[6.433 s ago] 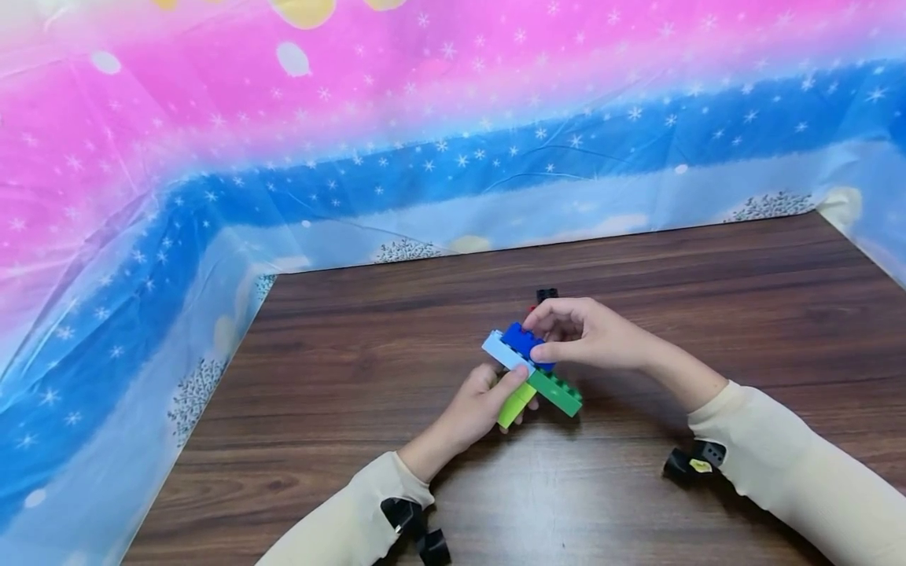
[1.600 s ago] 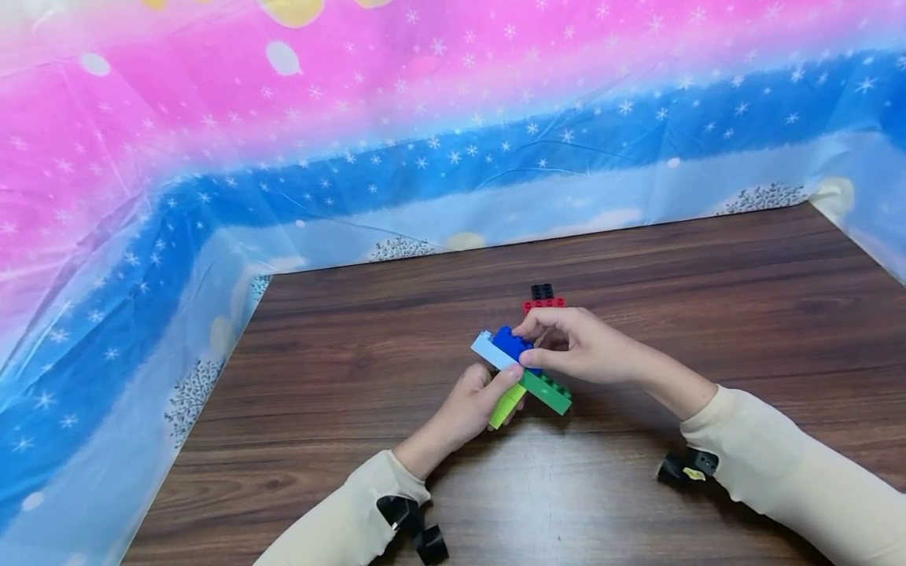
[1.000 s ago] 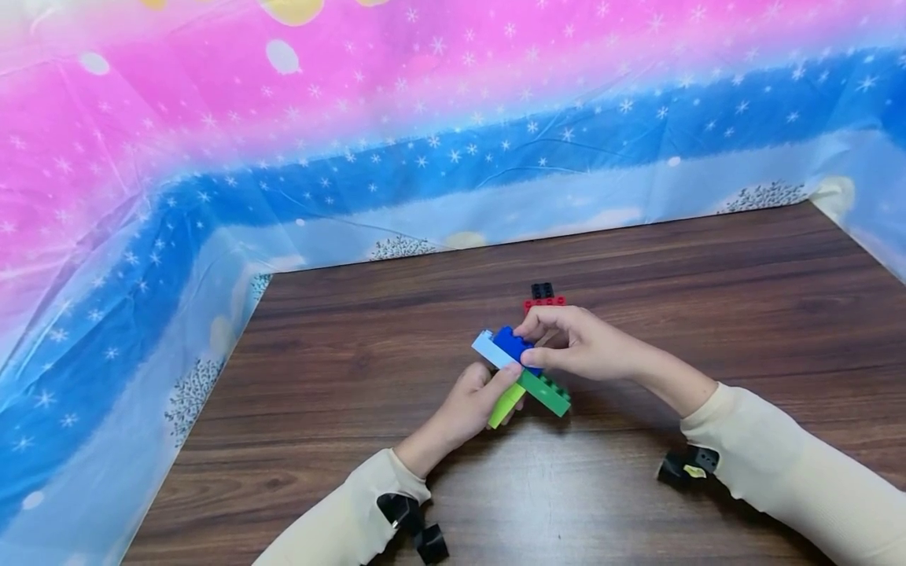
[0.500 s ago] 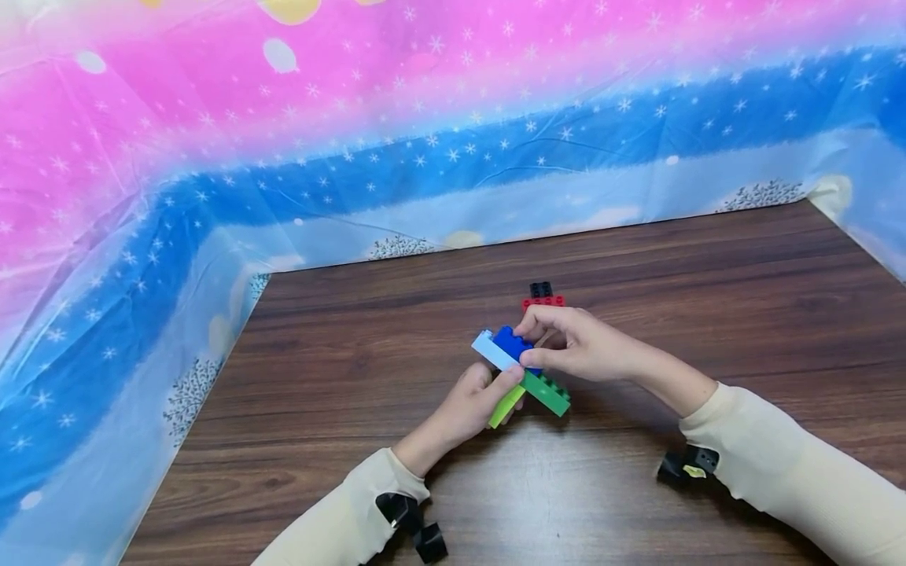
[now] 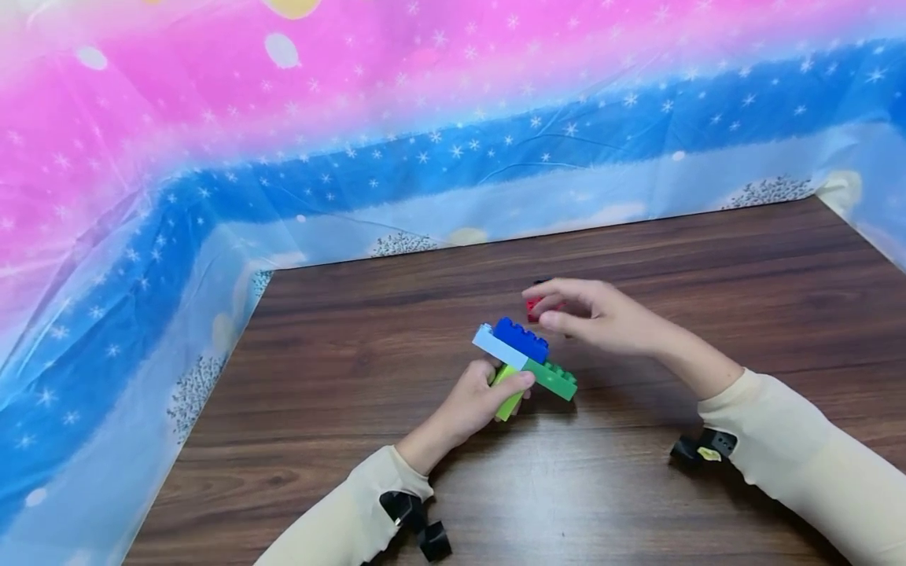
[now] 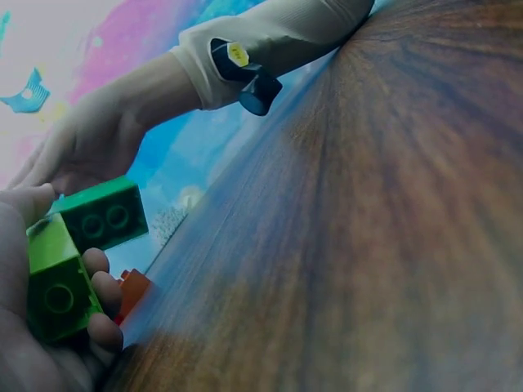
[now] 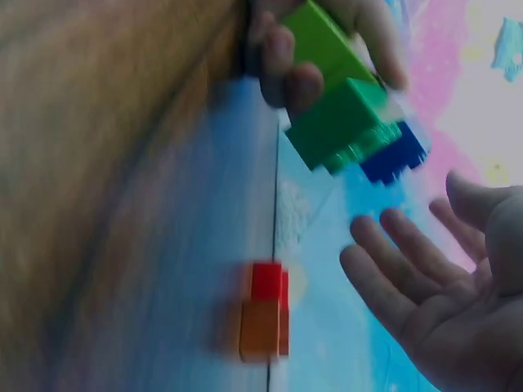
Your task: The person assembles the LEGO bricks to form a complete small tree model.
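Observation:
My left hand (image 5: 469, 402) grips a lime-green toy brick (image 5: 508, 409) that forms the lower part of a joined build. Across its top run a light blue brick (image 5: 499, 346) and a green brick (image 5: 554, 380) end to end. A dark blue brick (image 5: 521, 341) sits on top, spanning the two, with its studs facing up. To the upper right of the build hovers my right hand (image 5: 612, 318), fingers spread and holding nothing, as the right wrist view confirms. Behind it a red brick (image 5: 532, 309) is partly covered by the fingers.
An orange brick (image 7: 260, 330) stands beside the red one in the right wrist view. Black camera mounts (image 5: 435, 541) hang from both sleeves. A patterned cloth (image 5: 396, 181) rises along the back and left edges of the brown wooden table (image 5: 318, 377).
My right hand has let go of the dark blue brick and moved up and right, now covering much of the red and black pieces. The left hand keeps its hold on the build.

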The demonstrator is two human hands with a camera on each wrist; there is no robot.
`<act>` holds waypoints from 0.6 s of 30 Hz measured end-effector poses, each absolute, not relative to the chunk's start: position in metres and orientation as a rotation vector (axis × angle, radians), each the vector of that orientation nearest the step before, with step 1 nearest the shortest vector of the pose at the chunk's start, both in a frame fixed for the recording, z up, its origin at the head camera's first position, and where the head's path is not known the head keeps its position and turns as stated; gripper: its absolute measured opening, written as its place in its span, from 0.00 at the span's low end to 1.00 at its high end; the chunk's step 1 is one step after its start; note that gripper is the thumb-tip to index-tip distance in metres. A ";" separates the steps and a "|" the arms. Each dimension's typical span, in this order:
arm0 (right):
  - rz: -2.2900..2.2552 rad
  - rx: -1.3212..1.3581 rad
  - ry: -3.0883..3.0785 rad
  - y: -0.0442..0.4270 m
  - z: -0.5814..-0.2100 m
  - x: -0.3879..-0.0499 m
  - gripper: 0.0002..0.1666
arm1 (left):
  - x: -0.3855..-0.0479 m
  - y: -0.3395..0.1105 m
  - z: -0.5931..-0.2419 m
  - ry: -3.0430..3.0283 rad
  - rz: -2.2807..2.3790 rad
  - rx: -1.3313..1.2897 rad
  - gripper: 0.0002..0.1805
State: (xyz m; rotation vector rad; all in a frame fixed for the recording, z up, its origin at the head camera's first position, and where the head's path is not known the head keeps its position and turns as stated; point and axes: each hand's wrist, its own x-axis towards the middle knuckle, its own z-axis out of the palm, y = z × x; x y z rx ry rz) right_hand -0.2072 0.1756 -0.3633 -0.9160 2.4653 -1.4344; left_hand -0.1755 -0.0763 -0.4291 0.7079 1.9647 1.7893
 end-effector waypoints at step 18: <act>-0.641 -0.922 2.913 0.188 -0.372 -0.216 0.16 | -0.175 -0.077 -0.427 2.028 1.804 0.564 0.15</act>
